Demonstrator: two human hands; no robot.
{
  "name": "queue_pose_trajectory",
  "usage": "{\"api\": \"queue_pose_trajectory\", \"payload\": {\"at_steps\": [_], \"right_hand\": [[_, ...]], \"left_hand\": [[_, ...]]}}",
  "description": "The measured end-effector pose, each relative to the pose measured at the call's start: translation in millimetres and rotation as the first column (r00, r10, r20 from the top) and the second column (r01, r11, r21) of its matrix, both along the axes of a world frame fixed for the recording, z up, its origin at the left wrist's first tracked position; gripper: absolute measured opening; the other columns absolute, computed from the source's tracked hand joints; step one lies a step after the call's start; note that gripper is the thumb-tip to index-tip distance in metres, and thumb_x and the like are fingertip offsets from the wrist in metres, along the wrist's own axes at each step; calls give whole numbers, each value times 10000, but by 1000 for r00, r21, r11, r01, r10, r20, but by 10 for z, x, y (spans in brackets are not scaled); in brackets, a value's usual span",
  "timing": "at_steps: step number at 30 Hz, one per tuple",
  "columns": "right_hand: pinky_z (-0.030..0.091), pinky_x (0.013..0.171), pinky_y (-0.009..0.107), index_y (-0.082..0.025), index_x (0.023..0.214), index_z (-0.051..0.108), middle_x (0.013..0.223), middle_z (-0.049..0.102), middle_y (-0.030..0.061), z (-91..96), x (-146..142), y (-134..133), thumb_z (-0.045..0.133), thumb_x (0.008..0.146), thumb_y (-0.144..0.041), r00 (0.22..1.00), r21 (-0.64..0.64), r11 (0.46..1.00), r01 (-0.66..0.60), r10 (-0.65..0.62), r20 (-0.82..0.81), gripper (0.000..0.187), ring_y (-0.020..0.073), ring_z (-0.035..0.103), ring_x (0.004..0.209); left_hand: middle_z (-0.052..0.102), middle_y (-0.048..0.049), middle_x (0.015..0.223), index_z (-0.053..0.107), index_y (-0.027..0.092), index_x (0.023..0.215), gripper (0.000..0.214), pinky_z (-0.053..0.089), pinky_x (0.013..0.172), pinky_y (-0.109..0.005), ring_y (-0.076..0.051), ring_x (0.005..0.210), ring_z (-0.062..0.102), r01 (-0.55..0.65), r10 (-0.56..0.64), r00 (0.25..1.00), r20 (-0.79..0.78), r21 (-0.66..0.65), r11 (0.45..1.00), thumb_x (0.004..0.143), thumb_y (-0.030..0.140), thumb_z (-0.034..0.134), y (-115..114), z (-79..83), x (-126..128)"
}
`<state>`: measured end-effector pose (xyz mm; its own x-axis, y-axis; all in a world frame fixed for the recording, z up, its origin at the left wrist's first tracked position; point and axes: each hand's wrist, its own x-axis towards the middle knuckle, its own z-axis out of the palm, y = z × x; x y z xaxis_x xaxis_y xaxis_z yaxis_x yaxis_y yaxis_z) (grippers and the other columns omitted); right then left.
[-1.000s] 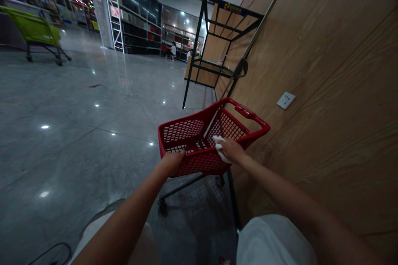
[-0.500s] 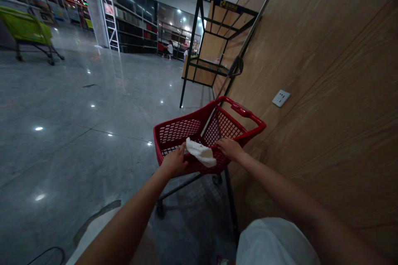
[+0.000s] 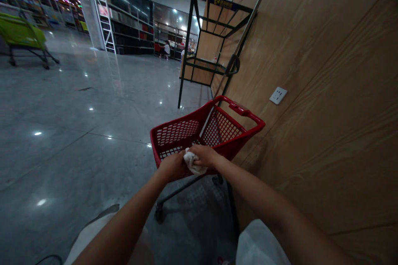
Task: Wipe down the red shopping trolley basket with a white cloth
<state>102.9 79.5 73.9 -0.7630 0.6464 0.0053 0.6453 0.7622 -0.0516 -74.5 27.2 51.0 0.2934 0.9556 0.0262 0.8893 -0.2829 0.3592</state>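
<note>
"White cloth (image 3: 192, 164) came first: I had it bunched in the right hand (image 3: 203, 156), the fingers curled down closed on it."

"And the left hand (image 3: 171, 166)?"

"Just beside the cloth, its fingers bent at the near rim of the red plastic shopping cart (image 3: 231, 150). From my end I couldn't tell how far they were closed, or whether they gripped that rim."

"Where exactly did the cloth lie?"

"Between the two hands, at the near rim, covering a bit of the lattice side below it."

"What did you have around the cart?"

"Its push handle (image 3: 242, 110) stood toward the wood-grain wall (image 3: 329, 103) on the right, where a white socket plate (image 3: 278, 95) was set. One caster (image 3: 159, 215) showed clearly on the polished grey floor (image 3: 71, 174). Farther ahead I saw a dark metal display rack (image 3: 185, 45) by that same wall and, in the background, a person (image 3: 167, 48) in a white top, low to the floor. Well apart at far left stood a lime-green shopping cart (image 3: 25, 33), cut off by my view's edge."
</note>
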Motion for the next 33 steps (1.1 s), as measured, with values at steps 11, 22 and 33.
{"api": "queue_pose_trajectory", "payload": {"at_steps": [11,22,33], "right_hand": [[248,1090,429,-182,1175,558,1221,601,103,-26,893,122,586,761,-165,981,192,966,171,-150,-121,415,226,532,1132],[356,956,412,-248,1194,593,1047,600,109,-335,-155,-245,542,850,-454,956,236,946,222,-164,-243,405,262,541,962],[98,1126,555,-227,1110,618,1264,551,116,-326,1140,139,555,866,-372,879,367,836,408,-252,-404,291,319,363,1293]], "left_hand": [[713,-91,904,676,208,915,398,478,741,-322,-244,867,662,-134,152,969,-194,102,986,801,511,446,-9,31,-11],[720,-61,934,670,264,949,294,476,708,-295,-238,885,666,-138,142,953,-268,34,990,772,463,546,74,43,24],[711,-72,938,647,237,949,309,483,724,-296,-235,880,662,-169,164,928,-334,13,986,758,473,591,143,-20,12]]}}
